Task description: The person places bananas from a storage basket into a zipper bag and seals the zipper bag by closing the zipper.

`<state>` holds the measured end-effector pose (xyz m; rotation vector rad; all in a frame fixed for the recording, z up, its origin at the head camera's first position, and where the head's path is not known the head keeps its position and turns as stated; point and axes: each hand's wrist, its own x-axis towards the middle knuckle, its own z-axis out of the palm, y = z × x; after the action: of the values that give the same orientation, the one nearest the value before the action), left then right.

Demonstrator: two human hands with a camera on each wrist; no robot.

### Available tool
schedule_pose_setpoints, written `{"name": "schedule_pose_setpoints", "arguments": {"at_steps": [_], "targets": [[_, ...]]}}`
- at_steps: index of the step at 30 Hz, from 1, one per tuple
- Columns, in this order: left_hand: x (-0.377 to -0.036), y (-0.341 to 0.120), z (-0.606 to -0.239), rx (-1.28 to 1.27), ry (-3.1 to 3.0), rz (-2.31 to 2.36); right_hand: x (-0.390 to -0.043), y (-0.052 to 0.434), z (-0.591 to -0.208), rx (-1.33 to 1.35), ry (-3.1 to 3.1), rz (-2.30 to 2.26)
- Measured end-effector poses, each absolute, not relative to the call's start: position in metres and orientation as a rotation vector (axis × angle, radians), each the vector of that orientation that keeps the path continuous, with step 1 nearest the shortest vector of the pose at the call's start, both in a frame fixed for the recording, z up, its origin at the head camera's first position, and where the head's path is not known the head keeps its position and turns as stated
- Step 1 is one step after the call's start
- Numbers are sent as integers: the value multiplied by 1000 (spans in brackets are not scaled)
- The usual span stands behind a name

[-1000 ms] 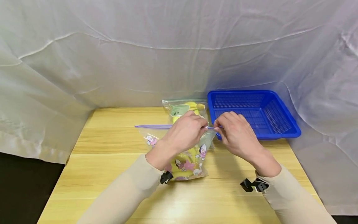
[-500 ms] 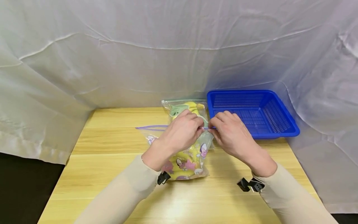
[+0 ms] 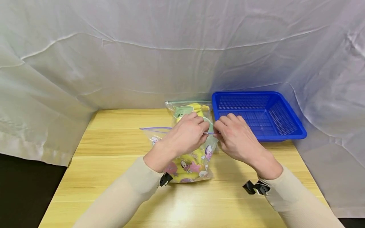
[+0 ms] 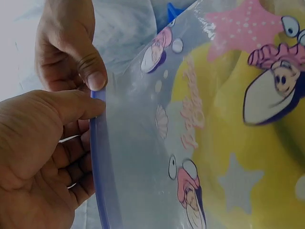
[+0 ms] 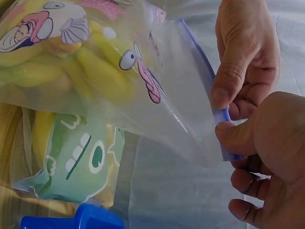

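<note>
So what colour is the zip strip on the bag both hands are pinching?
Blue-purple; the zip strip on the clear printed bag shows best in the left wrist view.

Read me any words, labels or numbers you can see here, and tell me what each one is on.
Pink script lettering printed on the near zip bag: too blurred and tilted to read in any view.
Second bag behind it: only a green cartoon figure, no text that can be read.
Blue basket: no lettering visible.
Left hand and right hand pinch the near bag's purple zip strip, which bears no text.
</note>
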<state>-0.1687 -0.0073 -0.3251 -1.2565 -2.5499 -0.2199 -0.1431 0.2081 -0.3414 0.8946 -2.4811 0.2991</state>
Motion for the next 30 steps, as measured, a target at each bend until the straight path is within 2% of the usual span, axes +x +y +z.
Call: {"name": "schedule_pose_setpoints", "arguments": {"at_steps": [13,30], "targets": [[-173,-29,-320,-1274,-2618,-138,-144,214,-345,866,-2491,325],[-180,-33,-321,-1316,-2652,-201,-146,220,-348,859,-2472,369]]}}
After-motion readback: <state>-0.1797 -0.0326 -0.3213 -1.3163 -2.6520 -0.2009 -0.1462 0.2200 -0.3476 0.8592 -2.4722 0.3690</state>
